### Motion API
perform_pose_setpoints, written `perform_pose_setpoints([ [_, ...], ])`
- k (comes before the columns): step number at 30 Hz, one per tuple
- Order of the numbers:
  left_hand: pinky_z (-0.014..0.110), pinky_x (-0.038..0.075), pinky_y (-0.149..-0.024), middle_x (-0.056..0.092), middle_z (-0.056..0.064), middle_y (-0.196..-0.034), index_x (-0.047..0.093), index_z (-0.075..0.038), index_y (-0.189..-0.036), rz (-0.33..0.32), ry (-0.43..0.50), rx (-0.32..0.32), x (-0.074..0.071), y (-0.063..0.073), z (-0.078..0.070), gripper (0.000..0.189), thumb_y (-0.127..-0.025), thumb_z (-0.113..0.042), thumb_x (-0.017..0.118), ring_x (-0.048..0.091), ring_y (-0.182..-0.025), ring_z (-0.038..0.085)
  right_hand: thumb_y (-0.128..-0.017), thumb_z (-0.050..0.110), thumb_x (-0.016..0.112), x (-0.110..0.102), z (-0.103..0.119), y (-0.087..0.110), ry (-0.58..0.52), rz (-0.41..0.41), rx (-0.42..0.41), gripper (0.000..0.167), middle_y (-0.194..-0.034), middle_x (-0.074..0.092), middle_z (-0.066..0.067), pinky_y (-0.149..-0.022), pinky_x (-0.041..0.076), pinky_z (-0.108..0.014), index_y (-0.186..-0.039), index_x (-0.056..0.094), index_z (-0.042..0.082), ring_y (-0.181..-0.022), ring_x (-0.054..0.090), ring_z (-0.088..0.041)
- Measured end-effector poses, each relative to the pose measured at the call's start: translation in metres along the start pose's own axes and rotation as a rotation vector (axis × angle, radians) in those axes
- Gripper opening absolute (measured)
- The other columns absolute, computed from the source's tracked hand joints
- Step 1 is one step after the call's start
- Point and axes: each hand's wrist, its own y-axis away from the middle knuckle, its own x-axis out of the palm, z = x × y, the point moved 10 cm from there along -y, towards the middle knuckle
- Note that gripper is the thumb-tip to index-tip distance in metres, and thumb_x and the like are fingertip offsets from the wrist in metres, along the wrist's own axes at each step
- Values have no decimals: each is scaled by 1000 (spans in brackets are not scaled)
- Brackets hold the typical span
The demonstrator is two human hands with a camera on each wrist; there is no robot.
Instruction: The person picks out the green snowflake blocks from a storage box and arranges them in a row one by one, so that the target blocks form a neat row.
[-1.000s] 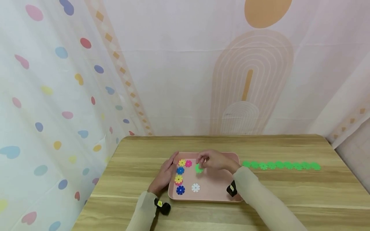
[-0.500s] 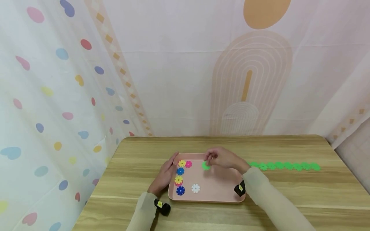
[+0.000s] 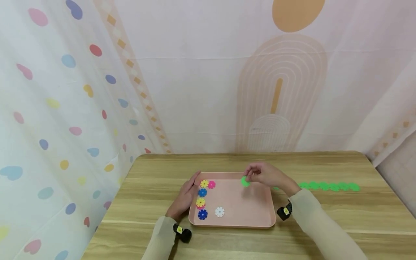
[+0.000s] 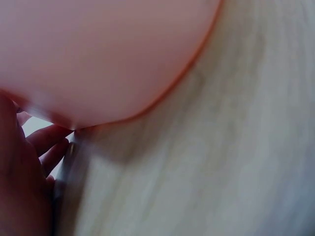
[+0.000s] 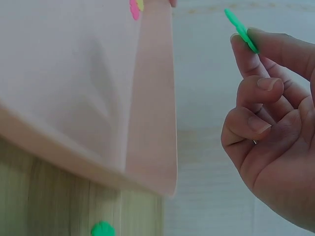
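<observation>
In the head view my right hand is over the back right of a pink tray. Its thumb and index finger pinch a green notched disc, which the right wrist view shows edge-on, held up by its rim; the other fingers curl toward the palm. My left hand lies along the tray's left side with its fingers stretched out, touching the wall. In the tray sit a white notched disc and, along the left side, a dark blue disc, a lighter blue disc, and yellow and pink ones.
A row of overlapping green discs runs rightward across the wooden table from beside the tray, its near end partly hidden by my right wrist. A patterned curtain hangs behind the table and another spotted stretch along the left.
My right hand has lifted the green disc and carried it rightward and slightly back across the tray. The left hand and the tray have stayed in place.
</observation>
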Motion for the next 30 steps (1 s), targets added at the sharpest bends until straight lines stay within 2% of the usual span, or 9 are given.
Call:
perform_pose_setpoints([
  [6, 59, 10, -120, 25, 5, -163, 21, -25, -159, -3, 13, -12, 0, 1, 2, 52, -108, -27, 33, 16, -152, 32, -94, 3, 61, -17, -7, 13, 10, -25, 19, 9, -93, 70, -6, -82, 55, -36, -101, 66, 3, -89, 65, -19],
  [12, 59, 9, -120, 25, 5, -163, 21, -24, -160, 6, 28, -22, 2, 3, 2, 53, -108, -28, 33, 15, -152, 32, -96, 6, 61, -40, -16, 37, 18, -80, 36, 11, -95, 70, -8, -78, 55, -30, -105, 65, 1, -90, 66, -19],
  [17, 58, 10, -120, 26, 4, -163, 21, -25, -159, 4, 26, -21, 0, 3, 1, 52, -109, -28, 33, 16, -152, 31, -97, 5, 59, -57, -26, 53, 17, -132, 68, 12, -94, 69, -8, -73, 54, -31, -106, 65, 0, -89, 67, -16],
  [20, 59, 10, -120, 27, 4, -163, 22, -25, -159, 7, 42, -23, 0, 3, 2, 52, -109, -28, 33, 16, -152, 31, -97, 8, 60, -66, -29, 62, 26, -165, 74, 13, -96, 69, -8, -74, 55, -31, -107, 65, 0, -89, 67, -16],
  [27, 58, 8, -120, 25, 3, -163, 22, -26, -159, 14, 53, -26, 3, 2, 3, 52, -108, -31, 34, 14, -152, 31, -100, 21, 60, -89, -50, 95, 47, -253, 187, 23, -102, 68, -10, -76, 54, -34, -113, 62, 2, -92, 64, -22],
  [30, 58, 9, -121, 25, 4, -163, 22, -26, -159, 18, 57, -19, 4, 3, 3, 52, -109, -30, 34, 15, -152, 30, -100, 25, 61, -101, -60, 112, 75, -303, 223, 27, -102, 68, -8, -74, 55, -33, -114, 62, 2, -91, 64, -20],
])
